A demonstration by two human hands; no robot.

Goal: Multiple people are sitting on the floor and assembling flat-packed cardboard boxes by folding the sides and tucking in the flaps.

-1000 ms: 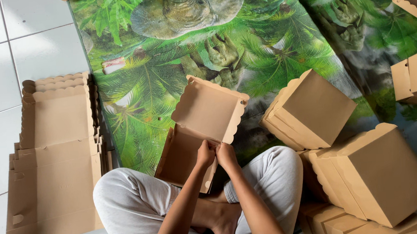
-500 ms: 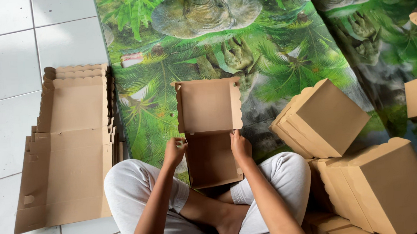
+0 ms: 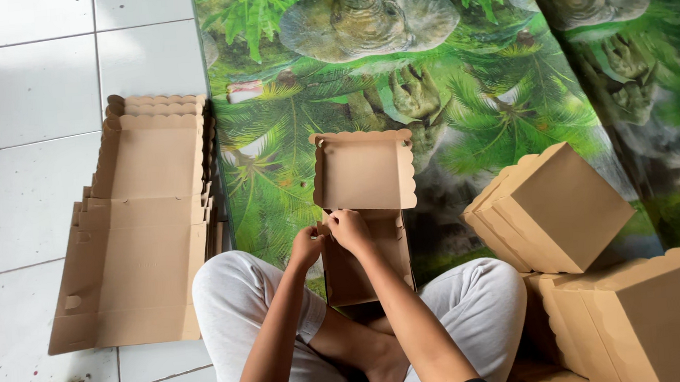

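I sit cross-legged with a brown cardboard box [image 3: 364, 173] half folded in front of my knees, its scalloped lid standing up and away from me. My left hand [image 3: 305, 246] pinches the box's left wall near the hinge. My right hand [image 3: 350, 228] presses on the same left rear corner, fingers curled over the cardboard edge. Both hands touch the box close together.
A stack of flat unfolded cardboard blanks [image 3: 142, 229] lies on the white tile floor [image 3: 28, 181] to my left. Folded closed boxes [image 3: 553, 210] pile up at my right, one large one [image 3: 644, 321] nearest. A green jungle-print mat [image 3: 468, 86] covers the floor ahead.
The box turned square to me and came closer. My right hand moved from the right wall across to the left rear corner, beside my left hand.
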